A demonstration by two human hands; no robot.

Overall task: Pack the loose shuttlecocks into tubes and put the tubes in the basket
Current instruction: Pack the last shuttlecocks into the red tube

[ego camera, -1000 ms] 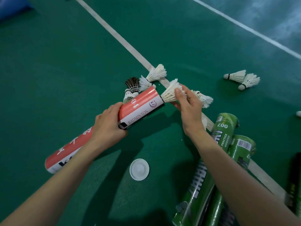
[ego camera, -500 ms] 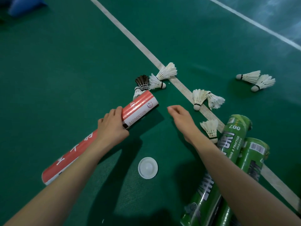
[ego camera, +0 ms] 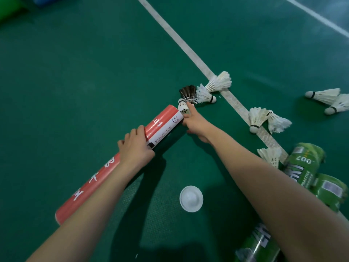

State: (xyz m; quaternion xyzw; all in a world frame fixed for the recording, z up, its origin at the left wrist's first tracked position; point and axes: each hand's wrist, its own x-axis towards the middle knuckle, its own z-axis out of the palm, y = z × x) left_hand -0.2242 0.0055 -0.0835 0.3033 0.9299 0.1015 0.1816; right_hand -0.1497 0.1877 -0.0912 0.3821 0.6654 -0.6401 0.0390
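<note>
- Left hand (ego camera: 136,148) is wrapped round the red tube (ego camera: 163,124), a little back from its mouth. The right hand (ego camera: 196,123) pinches one white shuttlecock (ego camera: 182,106) by its skirt, right at that mouth.
- Nearest me, low on the right, I count two green tubes (ego camera: 302,167). They lie side by side and touching, and the right forearm crosses over them.
- One white cap (ego camera: 191,199) lies flat on the green floor (ego camera: 75,91) between the two forearms, apart from every tube.
- I see one red tube only. It slants from lower left up to the right, with its open end just beside a cluster of shuttlecocks.
- I count nine shuttlecocks in all: eight white and one dark.
- One white single (ego camera: 270,156) lies against the top of the first green tube.
- Next out, a white pair (ego camera: 255,119) lies touching on the near line (ego camera: 179,40).
- Four sit at the red tube's mouth: the pinched one, the dark one (ego camera: 188,92) touching it, and two white beyond (ego camera: 204,95). The farther of those two lies on the line.
- At the right edge an outer pair (ego camera: 323,95) of white ones lies touching, well apart from the rest.
- There are two white lines: the near one, and a far line (ego camera: 311,12) at the upper right.
- Farthest, in the top-left corner, are one blue thing (ego camera: 47,0) and one green thing (ego camera: 9,10). Both are cut off by the edge and I cannot tell what they are.
</note>
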